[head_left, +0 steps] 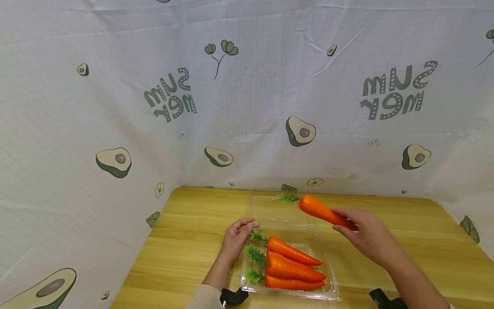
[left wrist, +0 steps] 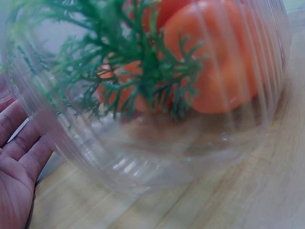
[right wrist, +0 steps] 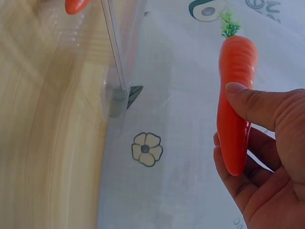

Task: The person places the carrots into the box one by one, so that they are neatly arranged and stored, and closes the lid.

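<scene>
My right hand (head_left: 366, 234) pinches an orange carrot (head_left: 318, 209) near its tapered end, thumb on one side and fingers on the other. Its green leafy top (right wrist: 229, 25) points away from the hand, and the carrot is raised above the table. In front of me lies a clear plastic clamshell box (head_left: 332, 292) with its lid folded back. Three more carrots (head_left: 293, 266) lie side by side inside, green tops to the left, tips to the right. My left hand (head_left: 233, 240) rests at the box's back left corner; in the left wrist view its fingers (left wrist: 35, 157) lie fairly straight against the clear wall.
The box stands on a wood-grain table (head_left: 185, 240). Its clear lid (head_left: 266, 210) extends toward the table's back edge. A pale cloth (head_left: 254, 107) printed with avocados and lettering hangs behind and at the sides. Dark wrist devices (head_left: 233, 297) show near both forearms.
</scene>
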Available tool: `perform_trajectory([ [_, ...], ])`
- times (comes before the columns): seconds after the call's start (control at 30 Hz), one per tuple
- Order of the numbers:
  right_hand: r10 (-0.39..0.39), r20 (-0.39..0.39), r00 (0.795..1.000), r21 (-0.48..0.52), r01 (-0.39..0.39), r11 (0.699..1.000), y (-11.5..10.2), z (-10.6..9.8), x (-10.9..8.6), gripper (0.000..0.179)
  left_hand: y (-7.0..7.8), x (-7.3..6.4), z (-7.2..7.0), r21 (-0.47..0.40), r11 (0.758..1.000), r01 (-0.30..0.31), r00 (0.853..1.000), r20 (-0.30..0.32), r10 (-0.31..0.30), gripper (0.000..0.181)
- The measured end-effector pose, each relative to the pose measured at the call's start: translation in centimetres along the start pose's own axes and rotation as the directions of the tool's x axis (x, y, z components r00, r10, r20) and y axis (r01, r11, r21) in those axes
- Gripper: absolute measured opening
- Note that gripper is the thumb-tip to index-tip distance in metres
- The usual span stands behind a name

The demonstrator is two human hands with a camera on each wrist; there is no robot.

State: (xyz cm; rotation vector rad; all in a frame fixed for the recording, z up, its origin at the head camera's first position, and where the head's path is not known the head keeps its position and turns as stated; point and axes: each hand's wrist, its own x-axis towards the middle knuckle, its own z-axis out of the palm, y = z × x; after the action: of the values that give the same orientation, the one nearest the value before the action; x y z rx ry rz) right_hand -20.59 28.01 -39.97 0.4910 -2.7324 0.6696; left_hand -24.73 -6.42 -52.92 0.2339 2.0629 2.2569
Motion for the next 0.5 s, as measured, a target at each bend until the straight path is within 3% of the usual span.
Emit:
perform_trajectory([
  [0.5, -0.077, 0.014, 0.997, 0.031, 0.077, 0.997, -2.3, 1.1, -0.7, 0.042, -0.1, 0.0, -0.1, 0.000, 1.000, 0.004, 1.000, 0.003, -0.004, 0.040],
])
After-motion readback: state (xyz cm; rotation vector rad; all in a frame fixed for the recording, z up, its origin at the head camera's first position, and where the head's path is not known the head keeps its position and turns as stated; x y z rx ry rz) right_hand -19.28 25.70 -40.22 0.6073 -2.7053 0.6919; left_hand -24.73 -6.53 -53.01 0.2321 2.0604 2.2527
